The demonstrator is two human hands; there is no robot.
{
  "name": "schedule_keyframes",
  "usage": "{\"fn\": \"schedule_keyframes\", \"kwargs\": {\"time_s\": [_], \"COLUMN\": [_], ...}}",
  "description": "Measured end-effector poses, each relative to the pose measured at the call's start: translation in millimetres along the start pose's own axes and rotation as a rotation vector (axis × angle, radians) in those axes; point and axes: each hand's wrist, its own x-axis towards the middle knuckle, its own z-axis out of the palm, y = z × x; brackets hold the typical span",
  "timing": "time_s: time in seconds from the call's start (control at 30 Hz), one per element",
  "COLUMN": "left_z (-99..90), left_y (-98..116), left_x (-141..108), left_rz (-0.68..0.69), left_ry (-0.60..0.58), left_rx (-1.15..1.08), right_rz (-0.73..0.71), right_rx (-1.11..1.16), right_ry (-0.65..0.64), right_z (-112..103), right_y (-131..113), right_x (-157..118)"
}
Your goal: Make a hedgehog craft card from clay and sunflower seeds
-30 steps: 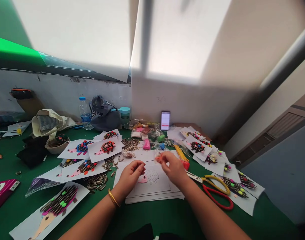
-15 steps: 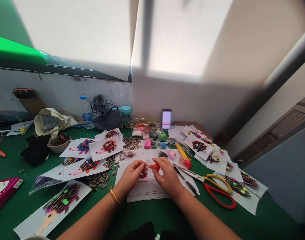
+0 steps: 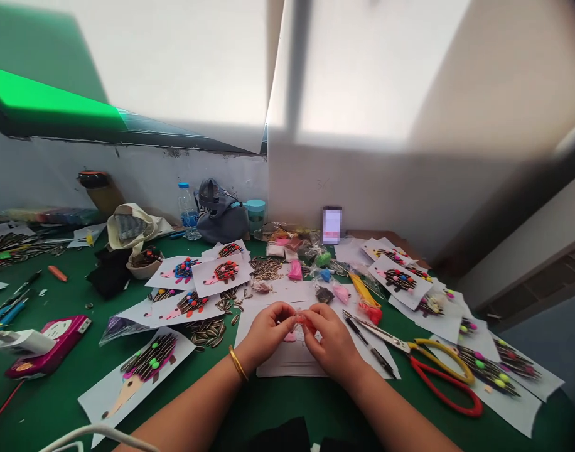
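Note:
Both my hands meet over a stack of white paper sheets [image 3: 287,368]. A small clear plastic packet of orange-red modelling clay [image 3: 308,324] is pinched between them. My left hand [image 3: 268,333], with a gold bangle on the wrist, closes thumb and finger on the packet's clear side. The orange-red lump sits by the fingertips of my right hand [image 3: 332,345], which are also closed on it. Under the hands a pink piece [image 3: 290,337] shows on the top sheet; my fingers hide most of the drawing. A black pen [image 3: 370,345] lies right of my right hand.
Scissors [image 3: 424,358] with red and yellow handles lie on the right. Seed-covered hedgehog pictures [image 3: 141,373] spread on both sides. Sunflower seeds [image 3: 212,331] are scattered left of the paper. Clay packets [image 3: 294,270], a phone [image 3: 331,225] and a water bottle [image 3: 188,212] stand or lie behind.
My hands have come closer together, with fingertips meeting on the packet. The view has turned left, so more of the table's left side shows, including a white plug and pens.

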Motion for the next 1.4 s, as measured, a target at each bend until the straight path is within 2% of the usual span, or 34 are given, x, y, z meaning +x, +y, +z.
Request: {"fn": "schedule_keyframes", "kwargs": {"time_s": [0.07,0.2,0.27,0.4,0.6,0.87,1.0,1.17,1.4], "left_z": [0.0,0.8,0.6,-1.9,-3.1,0.5,-0.6,1.2,3.2], "left_y": [-0.6,-4.4,-5.8,-4.8,-2.5,-5.8,-4.4,-7.7,-5.9], "left_x": [0.0,0.3,-0.4,-2.5,-3.6,-5.3,-5.2,-2.4,-3.1], "left_rz": [0.034,0.155,0.242,0.36,0.34,0.5,0.463,0.385,0.462], "left_ry": [0.016,0.14,0.173,0.155,0.063,0.159,0.204,0.171,0.234], "left_rx": [0.013,0.068,0.184,0.441,0.521,0.534,0.575,0.51,0.463], "right_rz": [0.01,0.101,0.126,0.144,0.148,0.196,0.223,0.196,0.197], "right_rx": [0.016,0.014,0.006,0.025,0.089,0.165,0.206,0.222,0.19], "right_ry": [-0.021,-0.038,-0.046,-0.065,-0.087,-0.094,-0.041,-0.035,-0.046], "right_z": [0.8,0.5,-0.3,-0.4,4.2,2.4,2.5,6.6,5.7], "right_y": [-0.6,-0.8,-1.5,-3.5,-4.4,-5.1,-4.6,-1.6,-1.1], "right_x": [-0.6,-1.5,-1.4,-1.5,-3.7,-3.1,-3.0,-5.9,-4.0]}}
